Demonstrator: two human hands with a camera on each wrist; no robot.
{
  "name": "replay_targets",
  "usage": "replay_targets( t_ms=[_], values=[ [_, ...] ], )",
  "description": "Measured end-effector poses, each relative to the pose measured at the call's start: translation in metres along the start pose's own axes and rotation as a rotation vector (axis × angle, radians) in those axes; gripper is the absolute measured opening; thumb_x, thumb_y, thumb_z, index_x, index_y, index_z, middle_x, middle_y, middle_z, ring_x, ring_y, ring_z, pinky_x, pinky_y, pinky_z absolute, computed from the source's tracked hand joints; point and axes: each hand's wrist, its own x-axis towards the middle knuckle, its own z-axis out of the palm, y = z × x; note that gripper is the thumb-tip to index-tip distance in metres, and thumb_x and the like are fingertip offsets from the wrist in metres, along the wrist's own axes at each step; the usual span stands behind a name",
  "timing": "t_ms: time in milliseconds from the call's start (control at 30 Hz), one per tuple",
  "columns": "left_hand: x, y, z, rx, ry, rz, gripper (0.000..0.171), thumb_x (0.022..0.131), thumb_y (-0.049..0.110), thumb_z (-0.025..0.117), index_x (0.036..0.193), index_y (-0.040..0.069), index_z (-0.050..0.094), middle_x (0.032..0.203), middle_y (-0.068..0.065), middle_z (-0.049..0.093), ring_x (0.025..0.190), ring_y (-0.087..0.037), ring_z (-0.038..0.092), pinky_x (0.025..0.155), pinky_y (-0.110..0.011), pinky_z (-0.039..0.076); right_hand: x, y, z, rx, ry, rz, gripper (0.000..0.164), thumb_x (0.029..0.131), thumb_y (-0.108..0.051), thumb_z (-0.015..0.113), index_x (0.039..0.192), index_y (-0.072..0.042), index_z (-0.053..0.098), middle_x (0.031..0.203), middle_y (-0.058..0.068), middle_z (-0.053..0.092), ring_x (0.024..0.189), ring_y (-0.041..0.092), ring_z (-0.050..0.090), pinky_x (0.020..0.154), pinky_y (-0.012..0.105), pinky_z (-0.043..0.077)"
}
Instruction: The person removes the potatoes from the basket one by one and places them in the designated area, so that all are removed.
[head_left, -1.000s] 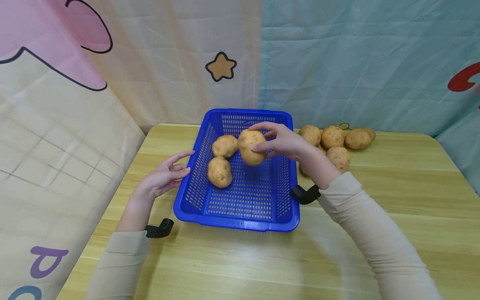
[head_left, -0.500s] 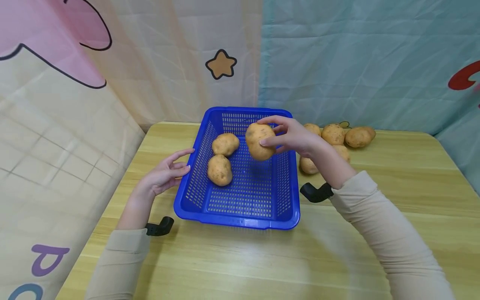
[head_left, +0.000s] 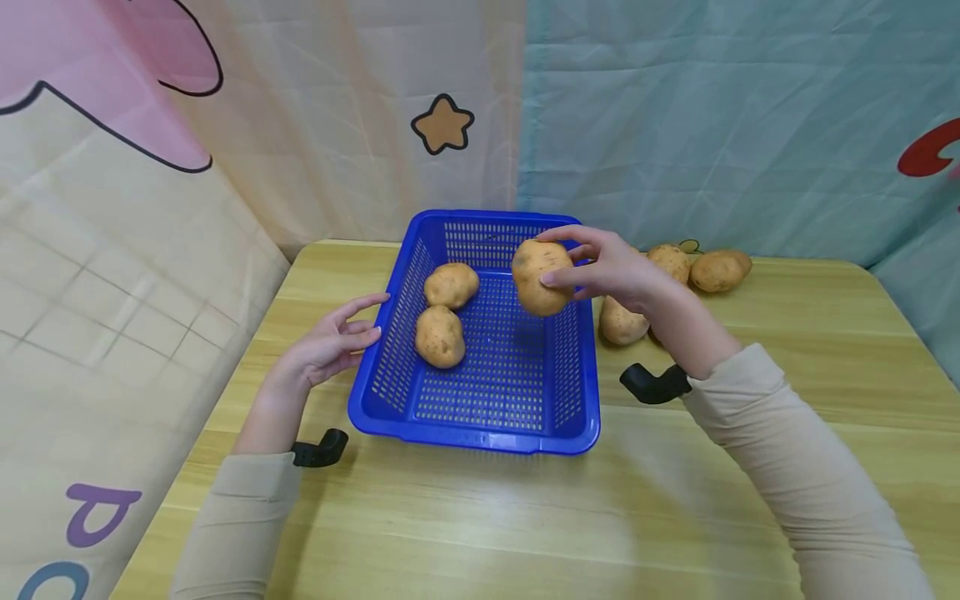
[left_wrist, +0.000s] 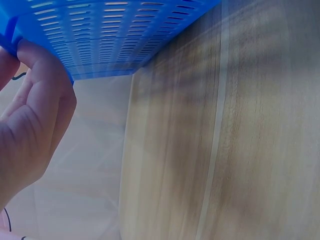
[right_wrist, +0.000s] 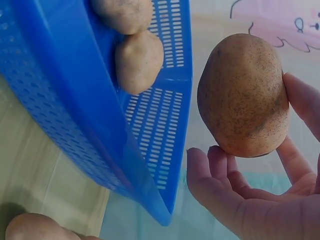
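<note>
In the head view my right hand (head_left: 611, 271) holds a potato (head_left: 542, 279) between thumb and fingers, over the right part of a blue plastic basket (head_left: 480, 442). The right wrist view shows this potato (right_wrist: 242, 95) up beyond the basket rim, with fingertips pressed to its side and underside. My left hand (head_left: 330, 342) grips the left rim of the basket with thumb and fingertips; its bent fingers (left_wrist: 47, 85) meet the blue rim in the left wrist view. Two potatoes lie inside, one (head_left: 451, 286) behind the other (head_left: 440, 337).
Right of the basket, several more potatoes lie on the wooden table (head_left: 810, 358), one (head_left: 720, 271) farthest right; my right forearm partly hides some. A printed curtain (head_left: 720, 117) hangs right behind the table, and another cloth covers the left side.
My right hand has moved to the right with the potato, from the basket's middle toward its right wall. The left hand has stayed at the left rim.
</note>
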Motion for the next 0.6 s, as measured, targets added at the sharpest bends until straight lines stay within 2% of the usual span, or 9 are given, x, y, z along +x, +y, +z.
replay_targets(
  t_ms=[400,600],
  values=[
    [0.0,0.001,0.0,-0.006,0.01,-0.013,0.057,0.096,-0.001,0.046,0.145,0.013,0.022,0.099,-0.009,0.066,0.085,-0.021,0.066,0.072,-0.032,0.056,-0.012,0.005,-0.014,-0.004,0.031,0.036,0.058,0.085,-0.018,0.069,0.137,-0.017,0.044,0.121,0.018,0.043,0.097,0.023,0.055,0.078,0.037,0.054],
    [0.0,0.001,0.0,-0.008,0.015,-0.016,0.057,0.096,-0.001,0.046,0.145,0.013,0.023,0.099,-0.01,0.065,0.085,-0.021,0.066,0.072,-0.033,0.056,-0.02,0.008,-0.02,-0.018,0.043,0.035,0.057,0.086,-0.019,0.068,0.137,-0.017,0.043,0.121,0.019,0.045,0.09,0.021,0.058,0.075,0.033,0.054]
  ],
)
